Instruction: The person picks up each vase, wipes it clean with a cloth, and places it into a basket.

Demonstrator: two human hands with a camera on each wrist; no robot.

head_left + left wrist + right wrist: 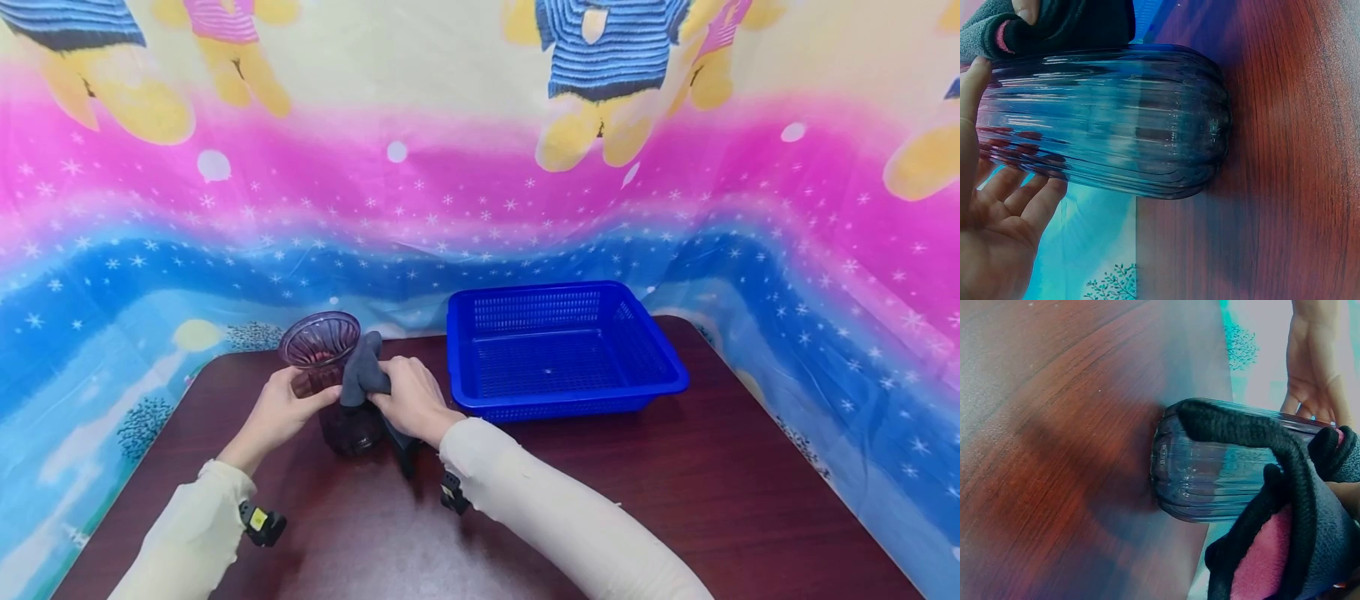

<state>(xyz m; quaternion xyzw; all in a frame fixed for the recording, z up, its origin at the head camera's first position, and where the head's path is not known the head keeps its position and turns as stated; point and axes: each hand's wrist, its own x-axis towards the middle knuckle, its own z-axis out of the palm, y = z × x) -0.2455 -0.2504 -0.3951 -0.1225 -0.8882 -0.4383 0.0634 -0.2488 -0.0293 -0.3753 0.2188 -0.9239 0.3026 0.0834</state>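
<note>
A ribbed, purple-tinted glass vase (pixel 321 337) with a flared rim stands upright at the left of the table. My left hand (pixel 281 412) grips it around the neck, thumb in front and fingers behind, as the left wrist view shows. My right hand (pixel 411 398) holds a dark grey cloth (pixel 365 371) against the vase's right side, just below the rim. In the right wrist view the cloth (pixel 1310 506) shows black edging and a pink patch, and a fold hangs over the glass body (pixel 1210 469). Part of the vase's neck is hidden behind the cloth.
A blue plastic basket (pixel 558 400) with perforated walls stands at the back right, close to my right hand. The dark red wooden table (pixel 420 542) has its back edge against a printed cloth backdrop (pixel 420 192).
</note>
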